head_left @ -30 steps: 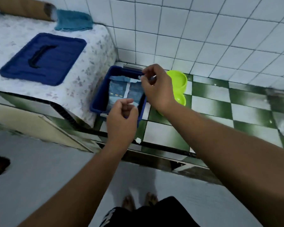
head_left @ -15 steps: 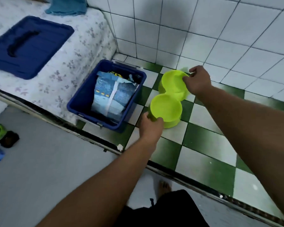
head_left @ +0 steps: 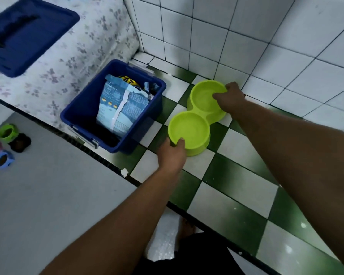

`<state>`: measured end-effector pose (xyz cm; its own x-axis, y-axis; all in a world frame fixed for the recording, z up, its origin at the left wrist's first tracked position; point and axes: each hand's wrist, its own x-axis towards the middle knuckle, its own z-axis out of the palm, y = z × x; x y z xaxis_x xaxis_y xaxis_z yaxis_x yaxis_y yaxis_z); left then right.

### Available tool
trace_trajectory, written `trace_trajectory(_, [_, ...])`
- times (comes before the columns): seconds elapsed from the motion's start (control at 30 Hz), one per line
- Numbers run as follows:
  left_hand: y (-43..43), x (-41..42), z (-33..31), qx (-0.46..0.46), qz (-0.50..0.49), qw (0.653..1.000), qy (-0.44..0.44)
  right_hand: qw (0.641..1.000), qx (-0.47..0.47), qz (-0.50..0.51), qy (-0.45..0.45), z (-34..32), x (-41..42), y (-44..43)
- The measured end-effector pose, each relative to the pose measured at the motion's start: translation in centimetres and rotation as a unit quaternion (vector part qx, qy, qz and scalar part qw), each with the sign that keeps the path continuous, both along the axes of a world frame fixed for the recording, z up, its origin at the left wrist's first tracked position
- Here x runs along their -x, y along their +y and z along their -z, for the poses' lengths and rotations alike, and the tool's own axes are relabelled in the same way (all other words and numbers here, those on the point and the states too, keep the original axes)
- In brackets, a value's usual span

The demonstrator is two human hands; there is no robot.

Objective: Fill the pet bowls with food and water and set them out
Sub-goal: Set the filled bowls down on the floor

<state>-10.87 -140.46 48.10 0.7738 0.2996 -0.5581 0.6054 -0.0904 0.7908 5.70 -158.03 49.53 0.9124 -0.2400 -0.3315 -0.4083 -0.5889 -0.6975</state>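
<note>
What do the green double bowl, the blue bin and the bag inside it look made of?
Green double bowl: likely moulded plastic, one piece, smooth with soft sheen. Blue bin: probably rigid plastic, glossy moulded rim. Bag: seemingly printed plastic film, creased, silvery lining at its opened top.

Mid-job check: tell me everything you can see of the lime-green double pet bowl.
The double bowl is one lime-green piece, plastic by its look: two round basins joined at a narrow waist. It is upright and level, on or just above the checkered floor, beside the blue bin and close to the tiled wall. No food shows in either basin. The left hand grips the near basin's rim; the right hand grips the far basin's rim.
</note>
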Motion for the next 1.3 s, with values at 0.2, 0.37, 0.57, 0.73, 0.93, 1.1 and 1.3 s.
trace_trajectory(0.2, [-0.1, 0.8, -0.1, -0.015, -0.045, 0.998, -0.042, 0.999, -0.023, 0.031, 0.001, -0.1, 1.3, -1.1])
trace_trajectory(0.37, [0.9, 1.5, 0.6, 0.004, -0.073, 0.997, -0.024, 0.999, -0.012, 0.029, -0.017, -0.4, 3.7, -0.5])
trace_trajectory(0.57, [3.8, 3.7, 0.5, 0.055, -0.083, 0.994, -0.051, 0.996, -0.018, 0.057, -0.059, -1.3, 6.9, 0.8])
trace_trajectory(0.73, [7.7, 7.9, -0.6, 0.054, -0.068, 0.995, -0.051, 0.985, -0.053, 0.125, -0.108, -1.1, 11.1, 3.0])
trace_trajectory(0.93, [14.0, 14.9, -0.8, 0.026, -0.040, 0.996, -0.076, 0.983, -0.045, 0.132, -0.117, -1.6, 18.6, 7.1])
trace_trajectory(1.1, [20.3, 21.1, -1.1, 0.036, -0.067, 0.990, -0.115, 0.979, -0.100, 0.130, -0.119, -2.1, 25.1, 12.5])
trace_trajectory(1.3, [29.5, 26.9, -1.3, 0.003, -0.117, 0.982, -0.150, 0.978, -0.161, 0.076, -0.104, -1.4, 30.5, 20.5])
